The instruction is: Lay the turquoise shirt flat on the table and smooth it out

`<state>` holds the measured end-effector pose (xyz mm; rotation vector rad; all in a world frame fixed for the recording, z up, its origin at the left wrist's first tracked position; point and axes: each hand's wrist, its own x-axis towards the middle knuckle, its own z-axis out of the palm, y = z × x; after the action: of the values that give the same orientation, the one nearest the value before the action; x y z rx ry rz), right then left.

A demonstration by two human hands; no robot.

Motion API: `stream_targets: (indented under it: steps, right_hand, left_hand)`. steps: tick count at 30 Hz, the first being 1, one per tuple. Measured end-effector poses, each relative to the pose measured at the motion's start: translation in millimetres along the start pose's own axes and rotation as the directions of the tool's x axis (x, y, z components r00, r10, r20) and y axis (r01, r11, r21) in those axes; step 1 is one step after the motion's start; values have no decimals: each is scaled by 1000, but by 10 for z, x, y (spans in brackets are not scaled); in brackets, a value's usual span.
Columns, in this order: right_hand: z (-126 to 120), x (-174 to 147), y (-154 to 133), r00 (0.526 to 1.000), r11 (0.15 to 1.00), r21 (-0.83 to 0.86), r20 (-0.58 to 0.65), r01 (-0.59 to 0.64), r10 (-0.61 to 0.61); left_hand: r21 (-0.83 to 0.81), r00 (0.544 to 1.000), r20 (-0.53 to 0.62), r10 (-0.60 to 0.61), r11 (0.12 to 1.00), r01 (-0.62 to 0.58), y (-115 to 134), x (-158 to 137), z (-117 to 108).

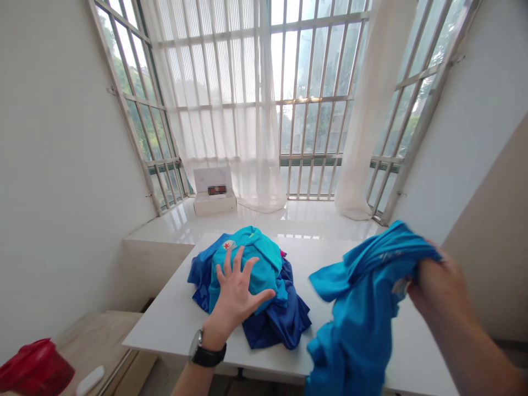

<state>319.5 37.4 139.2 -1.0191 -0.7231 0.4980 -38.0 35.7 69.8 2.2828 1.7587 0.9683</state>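
A heap of clothes [270, 316] lies on the white table [173, 319]: a turquoise shirt [259, 256] with a small badge on top, dark blue garments under it. My left hand [237, 294], a black watch on its wrist, hovers flat with fingers spread over the turquoise shirt. My right hand [437, 286] grips a bright blue garment [358, 313] by a bunched edge at the right. That garment hangs down over the table's near edge.
Behind the table runs a glossy white window ledge [173, 223] with an open white box [214, 195] on it. Sheer curtains [231, 99] cover barred windows. A red container [35, 368] and a small white object [91, 378] sit on a low wooden surface at lower left.
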Motion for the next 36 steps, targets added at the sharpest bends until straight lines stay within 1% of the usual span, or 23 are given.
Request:
stream_targets:
  steps: [1,2,4,6,7,8,9,11,13,14,16,19,20,21,23,25,26,27,28,30,32,34,36]
  right_hand:
    - [35,177,-147,996,998,25,-71,59,-57]
    - [83,330,-267,984,988,52,-114,146,-140]
    - [187,560,-387,940,950,31,-163,309,-300]
    - [248,693,-301,902,906,-86,-92,415,-422]
    - [251,728,-179,893,882,-172,-24,439,-449]
    - [235,742,-13,894,854,-271,70,445,-443]
    - [204,736,187,898,821,-368,135,437,-418]
    - [118,658,627,910,743,-535,321,403,-262]
    - [46,486,1020,894,709,-585,422,394,-149]
    - [32,368,1168,876,699,-591,471,402,-104]
    - [63,91,1346,831,662,-602,554,446,-57]
    - [252,-330,1398,729,512,-602,680,612,-72]
    - [336,-454,1403,701,497,-586,710,640,-65]
    - [419,-567,1422,685,519,-572,728,635,-36]
    - [564,-776,1522,669,643,-565,735,518,107]
    - [667,-982,1698,627,738,-574,732,356,267]
    - [709,-1093,1799,608,763,-573,731,299,310]
    - [749,-1208,1895,606,783,-562,730,267,317]
    - [794,-1329,1981,619,802,-541,728,253,296]
    - [908,-1576,2102,675,836,-494,704,240,222]
    - [1061,-1817,2165,748,853,-480,638,203,181]
    - [1240,-2050,2205,817,850,-506,546,145,186]
    - [1427,-2287,2256,859,840,-535,470,94,203]
  left_hand:
    - [126,996,-54,-72,989,78,-102,4,133]
    - [203,990,-72,-120,970,132,-194,-1,267]
    - [272,981,-63,-182,943,192,-341,-30,501]
    - [285,977,-64,-204,935,214,-434,-67,646]
    - [284,976,-76,-202,934,216,-462,-82,678]
    - [282,977,-88,-195,936,212,-480,-93,688]
    - [279,978,-95,-184,938,204,-491,-101,678]
    - [280,982,-93,-163,943,183,-503,-109,624]
    - [282,986,-78,-145,946,161,-521,-117,553]
    - [278,989,-69,-129,950,143,-539,-124,517]
    - [261,996,-47,-81,961,91,-594,-141,449]
    - [236,1000,-22,7,972,-2,-726,-156,346]
    - [236,999,-28,27,972,-19,-782,-150,311]
    - [242,998,-47,33,970,-21,-845,-134,277]
    - [259,993,-115,-7,965,37,-994,-71,217]
    - [248,979,-168,-119,956,159,-1175,29,178]
    - [223,968,-165,-189,949,223,-1276,90,170]
    - [188,957,-137,-257,942,280,-1382,155,170]
    - [146,948,-79,-309,937,318,-1489,221,177]
    - [44,938,68,-341,940,339,-1697,348,203]
    - [-92,940,185,-286,948,306,-1878,455,216]
    - [-259,944,261,-202,927,271,-2018,536,185]
    - [-396,929,340,-144,875,280,-2118,591,105]
